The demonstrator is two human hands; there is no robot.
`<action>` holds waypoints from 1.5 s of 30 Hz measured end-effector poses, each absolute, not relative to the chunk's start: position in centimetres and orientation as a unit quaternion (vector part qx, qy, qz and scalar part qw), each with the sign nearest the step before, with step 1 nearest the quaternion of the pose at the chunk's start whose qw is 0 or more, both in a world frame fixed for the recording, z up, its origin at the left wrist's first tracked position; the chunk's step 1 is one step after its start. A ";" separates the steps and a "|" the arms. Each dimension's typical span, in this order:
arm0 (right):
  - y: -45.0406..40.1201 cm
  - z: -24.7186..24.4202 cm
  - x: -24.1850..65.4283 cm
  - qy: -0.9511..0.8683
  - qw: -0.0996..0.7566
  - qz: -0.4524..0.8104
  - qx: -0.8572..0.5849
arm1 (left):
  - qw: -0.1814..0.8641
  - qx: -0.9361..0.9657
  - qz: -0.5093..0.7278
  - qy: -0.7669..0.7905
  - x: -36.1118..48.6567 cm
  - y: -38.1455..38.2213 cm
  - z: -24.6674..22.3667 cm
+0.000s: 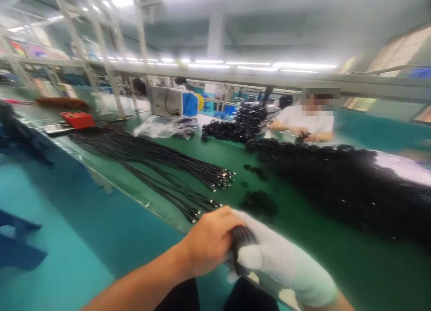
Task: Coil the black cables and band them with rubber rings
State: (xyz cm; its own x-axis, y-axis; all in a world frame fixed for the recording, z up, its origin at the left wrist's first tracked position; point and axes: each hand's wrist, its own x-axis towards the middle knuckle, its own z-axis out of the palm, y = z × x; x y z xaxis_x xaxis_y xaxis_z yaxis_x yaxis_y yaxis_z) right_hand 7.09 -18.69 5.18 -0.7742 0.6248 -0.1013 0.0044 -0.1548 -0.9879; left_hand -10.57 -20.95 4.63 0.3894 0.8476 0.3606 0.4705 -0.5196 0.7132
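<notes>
Both hands meet at the near edge of the green table (155, 192), around a coiled black cable (243, 241). My bare left hand (213, 239) has its fingers wrapped over the coil's left side. On the coil's right side is my right hand (259, 252), in a white glove, its fingers closed round the cable; some fingertips are hidden or blurred. Straight black cables (161, 156) with metal plug ends lie fanned out on the table, ahead and to the left. A small pile of coiled cables (258, 203) sits just beyond my hands.
A large heap of black coiled cables (336, 181) covers the table's right side. Across it, a person in a white shirt (314, 122) handles something dark. A red box (77, 120), a clear plastic bag (158, 127) and a white-and-blue machine (171, 102) stand farther back.
</notes>
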 end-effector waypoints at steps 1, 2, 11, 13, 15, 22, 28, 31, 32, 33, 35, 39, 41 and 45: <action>-18.3 5.0 6.9 -0.589 0.202 0.747 -0.233 | 0.270 0.788 0.362 0.419 -10.7 -20.7 4.7; -17.9 4.8 6.7 -0.570 0.196 0.769 -0.211 | 0.277 0.785 0.361 0.420 -10.7 -20.5 4.7; -17.1 4.1 6.5 -0.555 0.200 0.770 -0.243 | 0.276 0.753 0.343 0.489 -9.9 -20.0 5.1; -16.8 4.0 6.5 -0.522 0.206 0.797 -0.223 | 0.298 0.729 0.345 0.510 -9.8 -19.8 5.2; -16.4 3.6 6.6 -0.482 0.212 0.828 -0.192 | 0.349 0.695 0.350 0.523 -9.9 -19.4 5.1; -15.7 1.7 7.0 -0.425 0.220 0.858 -0.188 | 0.432 0.620 0.354 0.552 -9.5 -18.2 4.1; -16.0 1.4 6.3 -0.450 0.240 0.832 -0.217 | 0.431 0.595 0.349 0.581 -8.8 -17.6 2.5; -16.0 0.8 6.1 -0.472 0.229 0.813 -0.252 | 0.388 0.614 0.324 0.606 -8.5 -17.1 1.6; -16.0 0.5 6.1 -0.474 0.223 0.810 -0.262 | 0.380 0.621 0.308 0.613 -8.5 -16.9 1.4; -15.9 0.3 6.2 -0.473 0.220 0.809 -0.272 | 0.373 0.627 0.292 0.618 -8.5 -16.9 1.4; -15.9 -0.2 6.3 -0.458 0.224 0.813 -0.280 | 0.361 0.648 0.265 0.616 -8.6 -16.9 1.7; -15.6 -0.4 6.9 -0.412 0.225 0.844 -0.259 | 0.341 0.686 0.267 0.585 -9.9 -16.6 3.0; -14.8 0.0 7.8 -0.380 0.246 0.857 -0.247 | 0.320 0.686 0.278 0.591 -10.8 -15.6 3.2; -11.7 1.0 11.2 -0.324 0.383 0.824 -0.264 | 0.220 0.714 0.256 0.613 -11.5 -12.1 2.5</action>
State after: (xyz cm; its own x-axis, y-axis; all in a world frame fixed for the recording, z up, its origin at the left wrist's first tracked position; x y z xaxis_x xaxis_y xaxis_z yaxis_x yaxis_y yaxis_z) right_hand 11.25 -11.71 1.05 -0.5673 0.8021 -0.1869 -0.4604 -0.4970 -0.7356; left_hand -11.53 -12.08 2.55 0.1172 0.9884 0.0970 0.7631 -0.1521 0.6282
